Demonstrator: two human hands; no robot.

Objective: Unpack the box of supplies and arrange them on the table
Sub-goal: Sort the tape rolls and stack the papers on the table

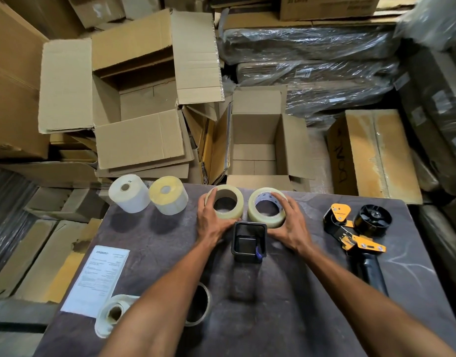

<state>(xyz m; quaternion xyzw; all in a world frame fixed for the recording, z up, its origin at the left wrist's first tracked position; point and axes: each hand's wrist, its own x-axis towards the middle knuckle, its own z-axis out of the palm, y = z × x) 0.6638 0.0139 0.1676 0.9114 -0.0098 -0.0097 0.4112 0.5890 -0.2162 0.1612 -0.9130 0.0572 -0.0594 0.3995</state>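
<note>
Two clear tape rolls lie flat side by side at the far edge of the dark table [286, 305]. My left hand [211, 222] grips the left tape roll [233, 215], fingers curled round its left side. My right hand [292, 228] grips the right tape roll [257, 215] from its right side. A black mesh holder [248, 242] stands between my wrists, just in front of both rolls. An open cardboard box [257, 148] sits beyond the table edge, its inside showing nothing.
A white label roll [129, 193] and a yellowish label roll [169, 198] stand at the far left. A yellow-black tape dispenser [358, 233] lies at the right. A printed sheet [98, 276], another label roll [111, 314] and a tape roll [199, 305] sit near left.
</note>
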